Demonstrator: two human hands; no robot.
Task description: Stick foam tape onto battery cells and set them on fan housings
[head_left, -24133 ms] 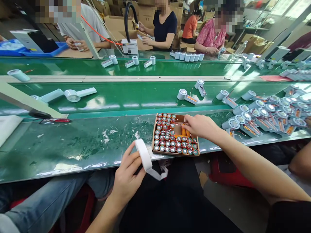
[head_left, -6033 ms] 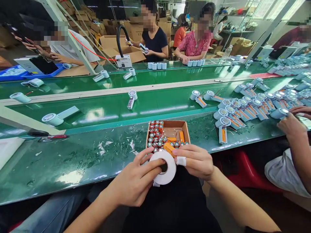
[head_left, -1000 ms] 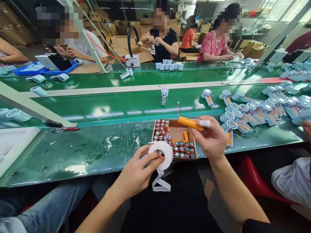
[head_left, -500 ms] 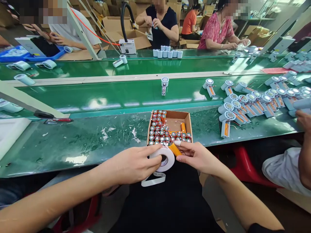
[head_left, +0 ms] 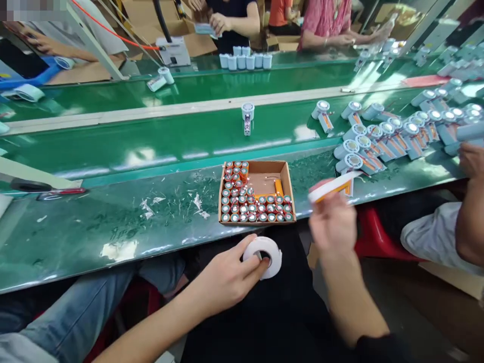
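Note:
My left hand (head_left: 230, 275) holds a roll of white tape (head_left: 275, 252) over my lap, its fingers hooked into the core. Off to the right, my right hand (head_left: 335, 227) is raised and blurred by motion. Its fingers are closed on an orange battery (head_left: 319, 198), mostly hidden by the hand and by a strip of white tape (head_left: 328, 186) stretching to the right. Between the hands, at the bench edge, sits a shallow cardboard box (head_left: 289, 186). Several batteries with red wires (head_left: 244, 208) stand in rows inside it, and an orange one (head_left: 279, 187) lies on its side.
Several pale blue devices (head_left: 350, 164) crowd the bench to the right. One stands alone on the green belt (head_left: 185, 126). Tape scraps (head_left: 147, 206) litter the bench, and scissors (head_left: 56, 191) lie at the left. A co-worker's hand (head_left: 472, 159) is at the far right; others sit opposite.
My right hand has moved right and up, away from the tape roll, carrying the orange battery with a tape strip. The roll stays in my left hand, without its dangling tape end. The view has shifted.

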